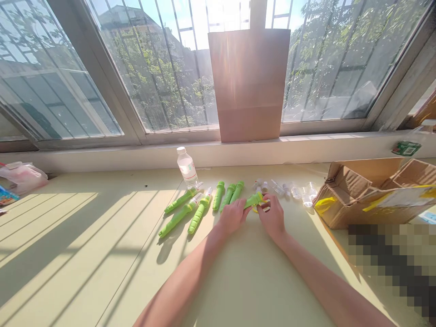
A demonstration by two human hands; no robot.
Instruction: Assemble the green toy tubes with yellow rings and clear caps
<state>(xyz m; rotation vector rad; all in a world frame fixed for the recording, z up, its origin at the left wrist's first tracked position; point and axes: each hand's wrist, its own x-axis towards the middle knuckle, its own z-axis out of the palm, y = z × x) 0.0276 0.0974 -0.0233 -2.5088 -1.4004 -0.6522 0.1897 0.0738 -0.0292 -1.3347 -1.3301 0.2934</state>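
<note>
My left hand (232, 218) is closed around a green bamboo-shaped plastic tube (254, 200), whose wide end points to the right. At that end, the bent fingers of my right hand (273, 219) are on a thin yellow loop (265, 205); its exact join to the tube is hidden. Left of my hands lie several similar green tubes. Three of these, one of them the nearest tube (199, 213), have clear pieces at their upper ends. Another green tube (218, 196) lies closer to my left hand, without a clear piece visible. Beyond my right hand are several small clear plastic parts (295, 192).
A clear water bottle (187, 167) stands behind the green tubes. On the right, an open cardboard box (354, 209) sits by the table edge. A brown board (250, 86) leans at the window. A pink plastic bag (25, 177) lies far left.
</note>
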